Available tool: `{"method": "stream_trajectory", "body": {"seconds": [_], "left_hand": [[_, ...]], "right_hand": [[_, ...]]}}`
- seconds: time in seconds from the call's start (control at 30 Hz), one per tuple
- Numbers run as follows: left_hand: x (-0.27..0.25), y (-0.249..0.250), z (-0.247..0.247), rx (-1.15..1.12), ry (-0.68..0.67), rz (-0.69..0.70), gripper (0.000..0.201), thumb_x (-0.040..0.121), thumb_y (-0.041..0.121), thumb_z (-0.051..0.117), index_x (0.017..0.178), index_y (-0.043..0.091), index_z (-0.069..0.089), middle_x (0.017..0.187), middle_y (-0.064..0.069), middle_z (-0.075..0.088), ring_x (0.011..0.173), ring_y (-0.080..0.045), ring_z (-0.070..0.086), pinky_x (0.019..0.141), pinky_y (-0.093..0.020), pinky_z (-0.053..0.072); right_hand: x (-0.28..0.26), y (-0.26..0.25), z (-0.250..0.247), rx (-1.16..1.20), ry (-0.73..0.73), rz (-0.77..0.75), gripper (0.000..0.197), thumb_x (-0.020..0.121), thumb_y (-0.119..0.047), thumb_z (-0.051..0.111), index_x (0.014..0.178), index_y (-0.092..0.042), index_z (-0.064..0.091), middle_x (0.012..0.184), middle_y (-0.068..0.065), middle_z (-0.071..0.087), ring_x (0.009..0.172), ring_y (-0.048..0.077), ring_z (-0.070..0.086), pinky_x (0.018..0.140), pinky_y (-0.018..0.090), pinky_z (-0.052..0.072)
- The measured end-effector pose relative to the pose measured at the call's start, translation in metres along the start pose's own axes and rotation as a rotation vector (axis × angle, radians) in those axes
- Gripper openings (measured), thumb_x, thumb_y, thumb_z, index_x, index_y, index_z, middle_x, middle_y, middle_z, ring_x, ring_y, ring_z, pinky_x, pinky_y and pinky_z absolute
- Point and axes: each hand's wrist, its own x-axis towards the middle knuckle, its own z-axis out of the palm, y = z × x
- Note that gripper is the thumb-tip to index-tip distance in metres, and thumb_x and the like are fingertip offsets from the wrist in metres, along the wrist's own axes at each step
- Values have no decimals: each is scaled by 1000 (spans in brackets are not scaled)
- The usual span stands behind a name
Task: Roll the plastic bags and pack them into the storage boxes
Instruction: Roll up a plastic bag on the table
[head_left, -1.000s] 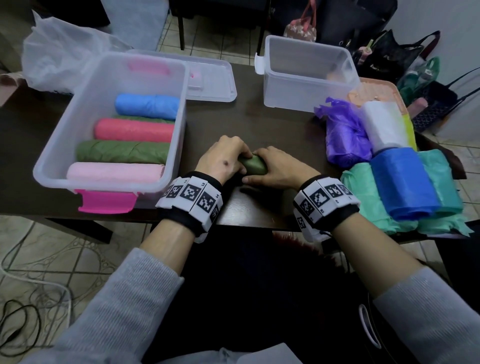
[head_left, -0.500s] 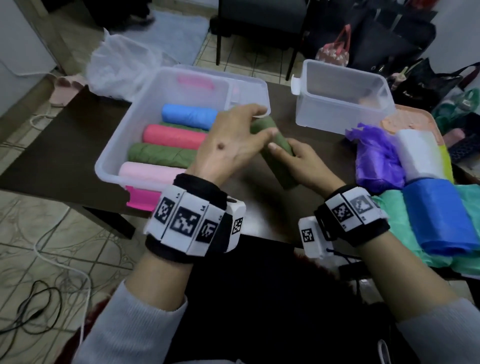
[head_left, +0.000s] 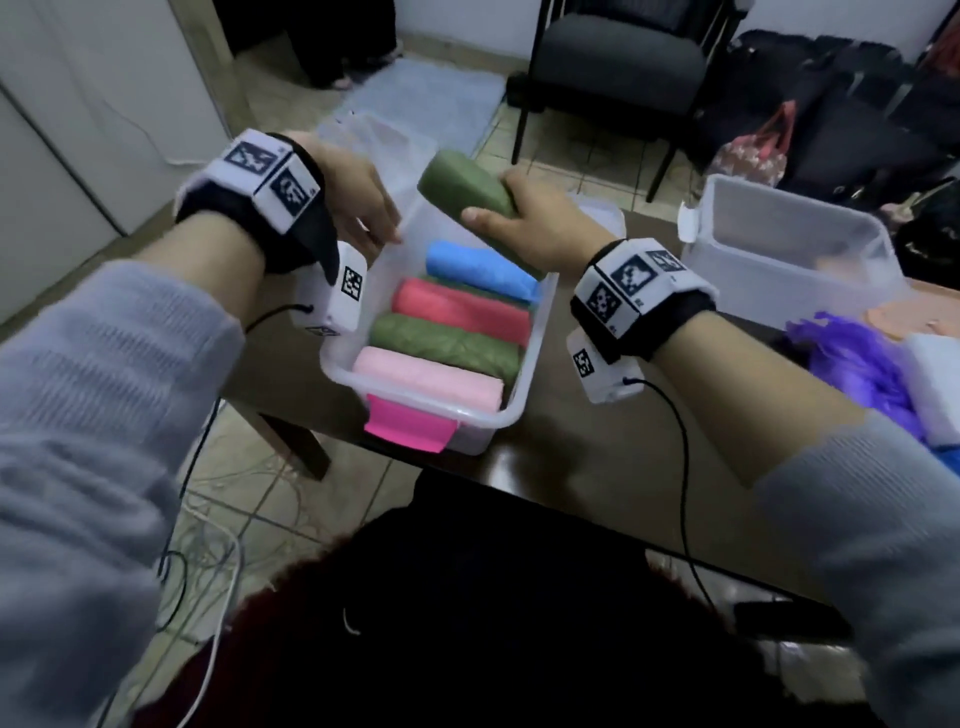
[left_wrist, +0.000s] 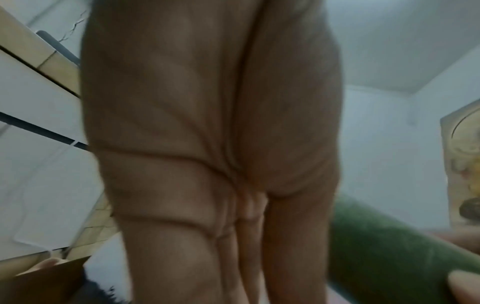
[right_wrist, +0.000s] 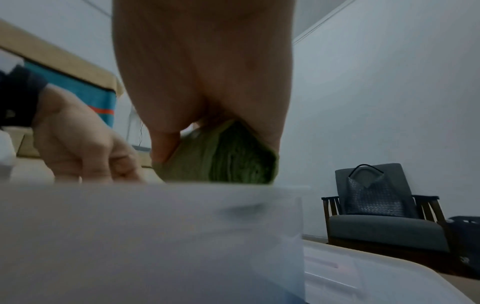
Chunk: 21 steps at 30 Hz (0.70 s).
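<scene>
The right hand (head_left: 524, 228) holds a green roll (head_left: 465, 184) above the far end of the box (head_left: 498, 415), its fingers (head_left: 480, 215) curled around the near end of the roll. The left hand (head_left: 358, 192) is at the left wall of the box, with fingers loosely bent and holding nothing. In the box lie blue, red, green and pink rolls side by side. The held roll looks light, soft and slippery; I think it can unroll easily, so it is better to grip it around the middle and lay it beyond the blue one.
</scene>
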Motion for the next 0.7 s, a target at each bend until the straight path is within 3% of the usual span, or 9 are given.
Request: {"method": "stream_trajectory", "body": {"seconds": [0.1, 0.2, 0.3, 0.4, 0.5, 0.67, 0.7], "left_hand": [[7, -9, -3, -114, -142, -29, 14, 86, -5, 58, 94, 7, 59, 67, -9, 70, 56, -15, 66, 61, -31, 57], [8, -8, -5, -137, -159, -35, 25, 86, -6, 57, 108, 6, 56, 73, -8, 70, 67, -20, 65, 80, -40, 54], [5, -3, -3, -164, -173, -51, 42, 87, -8, 55, 127, 3, 47, 95, -17, 65, 58, -21, 67, 98, -50, 44], [3, -1, -4, -185, -188, -77, 47, 87, -7, 55, 131, 4, 44, 92, -15, 63, 49, -19, 66, 99, -53, 41], [4, -1, -4, -200, -190, -89, 49, 87, -7, 56, 133, 5, 44, 93, -15, 63, 49, -18, 67, 100, -54, 40], [1, 4, -3, -158, -188, -100, 47, 86, -9, 56, 131, 3, 47, 83, -14, 66, 48, -19, 66, 103, -55, 38], [-1, 4, -2, -148, -186, -101, 46, 86, -9, 56, 130, 2, 48, 85, -14, 66, 48, -19, 66, 103, -55, 38]], "right_hand": [[15, 1, 15, -173, -131, 35, 46, 92, -42, 52, 121, -6, 51, 118, 11, 57, 108, 25, 53, 77, 25, 31], [20, 5, 30, -209, -248, 98, 53, 91, -44, 54, 127, -7, 42, 127, 13, 53, 113, 27, 51, 81, 26, 32], [24, 6, 35, -257, -374, 134, 55, 91, -45, 54, 129, -8, 38, 130, 13, 51, 116, 28, 50, 90, 31, 36], [28, 3, 31, -334, -465, 161, 53, 94, -49, 44, 132, -11, 44, 134, 10, 48, 121, 27, 46, 96, 33, 34], [27, 0, 36, -464, -484, 188, 55, 98, -51, 30, 136, -12, 42, 142, 15, 34, 131, 32, 32, 106, 44, 29], [15, -4, 46, -319, -322, 130, 54, 101, -43, 27, 149, -21, 18, 151, 13, 22, 140, 30, 19, 111, 46, 21], [14, -5, 48, -314, -347, 124, 56, 100, -44, 27, 150, -22, 14, 154, 12, 18, 142, 30, 17, 113, 45, 18]]}}
